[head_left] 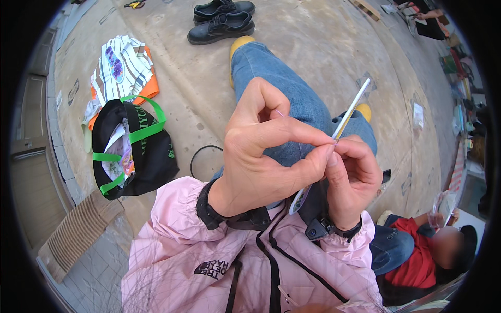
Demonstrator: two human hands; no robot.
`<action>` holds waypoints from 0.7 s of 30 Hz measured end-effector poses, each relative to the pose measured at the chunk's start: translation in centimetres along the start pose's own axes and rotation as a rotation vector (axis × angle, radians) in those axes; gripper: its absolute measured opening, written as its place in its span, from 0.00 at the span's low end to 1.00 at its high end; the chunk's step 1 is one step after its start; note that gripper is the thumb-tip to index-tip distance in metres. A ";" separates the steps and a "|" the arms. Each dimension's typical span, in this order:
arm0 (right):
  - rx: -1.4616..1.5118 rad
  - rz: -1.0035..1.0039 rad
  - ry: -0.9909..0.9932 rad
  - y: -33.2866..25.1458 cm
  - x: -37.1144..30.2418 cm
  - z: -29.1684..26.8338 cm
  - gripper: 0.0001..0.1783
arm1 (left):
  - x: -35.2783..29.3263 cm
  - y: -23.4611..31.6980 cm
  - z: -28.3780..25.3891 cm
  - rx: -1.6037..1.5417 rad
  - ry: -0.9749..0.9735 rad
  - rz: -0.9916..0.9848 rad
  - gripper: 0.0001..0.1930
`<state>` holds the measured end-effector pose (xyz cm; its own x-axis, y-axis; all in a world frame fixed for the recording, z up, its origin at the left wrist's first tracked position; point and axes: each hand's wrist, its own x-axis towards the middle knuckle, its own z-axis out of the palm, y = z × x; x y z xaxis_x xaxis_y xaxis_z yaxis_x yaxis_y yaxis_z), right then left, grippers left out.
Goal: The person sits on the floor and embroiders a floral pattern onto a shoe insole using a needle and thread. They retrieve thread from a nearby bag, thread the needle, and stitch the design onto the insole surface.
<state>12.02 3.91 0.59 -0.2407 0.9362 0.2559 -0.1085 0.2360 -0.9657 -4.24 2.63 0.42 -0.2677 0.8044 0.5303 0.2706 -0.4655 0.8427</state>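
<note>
A thin white-edged insole stands nearly edge-on above my lap, its patterned lower end showing below the fingers. My right hand is closed, thumb and forefinger pinching it near the middle. Thumb and forefinger of my left hand press together against the same spot; what sits between their tips is too small to make out. A fine purple thread shows by that hand's curled fingers. On a striped cloth to the left rests a purple-patterned insole.
A black bag with green handles stands left of my knees, packed with items. Black shoes sit beyond my feet. A ridged mat is at lower left. To the right, a person in red sits close beside me.
</note>
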 end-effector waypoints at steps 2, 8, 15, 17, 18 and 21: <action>-0.004 0.030 0.000 0.0 -0.1 -0.1 0.06 | 0.0 -0.3 0.4 0.063 0.050 0.030 0.11; -0.016 0.022 -0.002 0.0 0.0 -0.1 0.06 | 0.0 -0.6 0.8 0.113 0.081 0.074 0.10; -0.038 -0.034 -0.011 0.2 0.2 -0.1 0.06 | -0.1 -0.7 0.8 0.125 0.087 0.081 0.10; -0.054 -0.051 -0.017 0.4 0.3 -0.1 0.06 | -0.1 -0.7 0.9 0.128 0.091 0.088 0.10; -0.063 -0.055 -0.022 0.4 0.3 -0.2 0.06 | -0.1 -0.8 0.9 0.130 0.092 0.091 0.10; -0.077 -0.056 -0.025 0.4 0.3 -0.2 0.06 | 0.0 -0.7 0.9 0.131 0.095 0.093 0.10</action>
<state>12.15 4.35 0.25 -0.2603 0.9145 0.3097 -0.0486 0.3079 -0.9502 -3.60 3.29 -0.25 -0.3206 0.7184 0.6174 0.4151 -0.4793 0.7733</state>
